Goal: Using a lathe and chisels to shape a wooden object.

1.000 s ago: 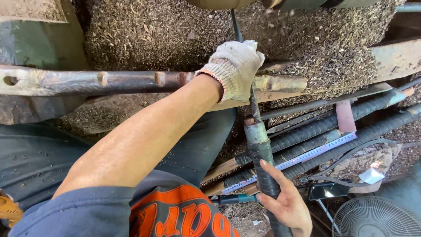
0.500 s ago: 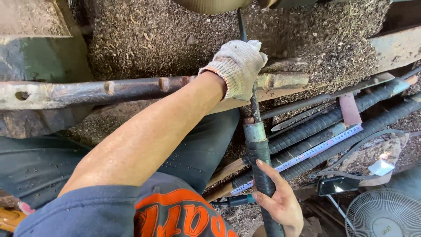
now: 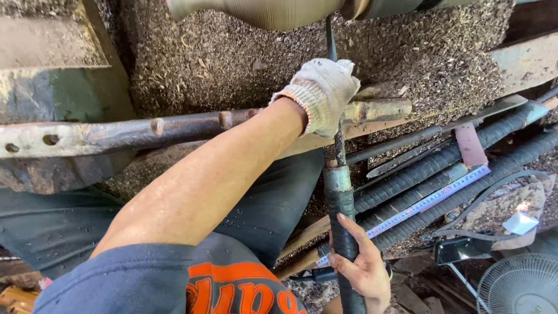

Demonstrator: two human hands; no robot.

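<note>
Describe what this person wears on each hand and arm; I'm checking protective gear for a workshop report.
The left hand wears a whitish knitted work glove with a ribbed cuff edged in an orange-red line; the forearm behind it is bare, up to a short blue sleeve at the shoulder. The right hand is bare, with no glove; its arm is out of view.

A woodturning workshop: wood shavings (image 3: 232,58) heaped thickly behind a rusty metal tool rest (image 3: 174,128), a turned wooden piece (image 3: 261,10) spinning above it, long tape-wrapped tools (image 3: 442,160) lying to its right.
</note>
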